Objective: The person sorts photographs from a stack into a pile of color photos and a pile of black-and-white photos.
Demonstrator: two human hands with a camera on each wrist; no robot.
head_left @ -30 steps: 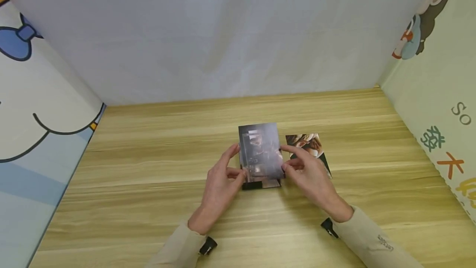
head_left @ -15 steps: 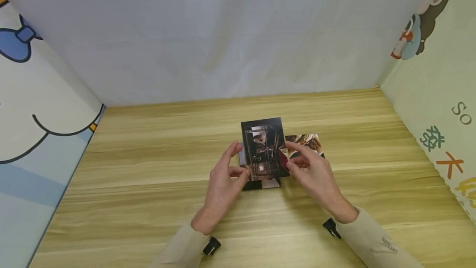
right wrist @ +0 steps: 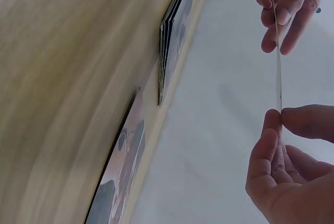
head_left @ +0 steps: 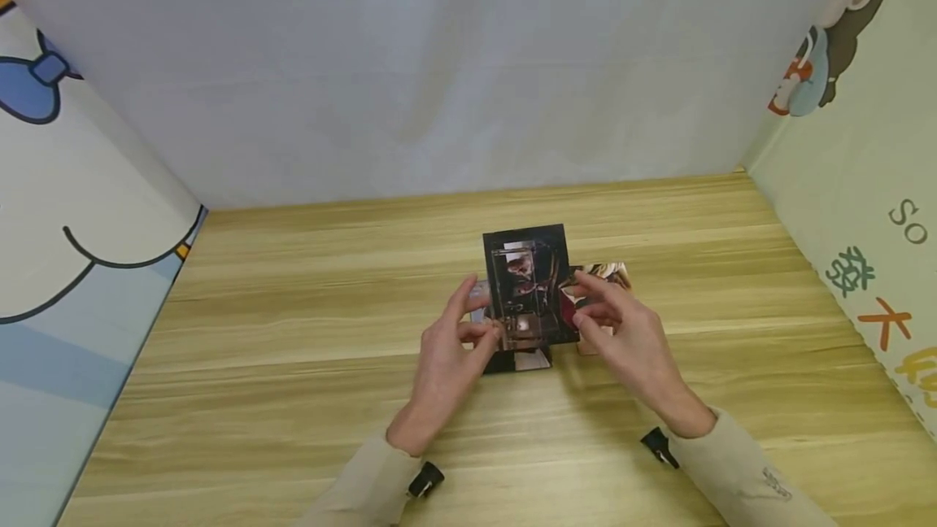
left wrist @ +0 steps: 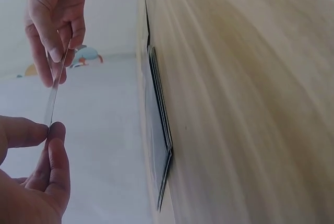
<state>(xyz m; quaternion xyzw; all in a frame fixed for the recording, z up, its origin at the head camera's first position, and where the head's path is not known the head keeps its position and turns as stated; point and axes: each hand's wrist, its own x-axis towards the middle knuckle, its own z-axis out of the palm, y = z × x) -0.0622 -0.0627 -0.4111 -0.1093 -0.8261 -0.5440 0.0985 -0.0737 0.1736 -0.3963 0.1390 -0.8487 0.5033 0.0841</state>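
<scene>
A dark photo card (head_left: 529, 287) is held above the table between my two hands; both wrist views show it edge-on as a thin sheet. My left hand (head_left: 448, 364) pinches its left edge between thumb and fingers. At the opposite edge, my right hand (head_left: 631, 340) pinches it the same way. Below the held card lies a small stack of cards (head_left: 518, 361), mostly hidden; its layered edges (left wrist: 163, 112) show in the left wrist view. Another picture card (right wrist: 121, 169) lies flat on the table to the right of the stack, partly covered by my right hand in the head view.
The wood-grain table (head_left: 307, 307) runs back to a pale curtain (head_left: 454, 71). Printed panels stand at the left (head_left: 95, 185) and right (head_left: 864, 210) sides. A black strap end (head_left: 426, 480) hangs at each wrist.
Both hands have lifted the dark card up and to the right, away from the stack. Its glare has gone, so the picture shows clearly, and more of the stack is exposed at the left.
</scene>
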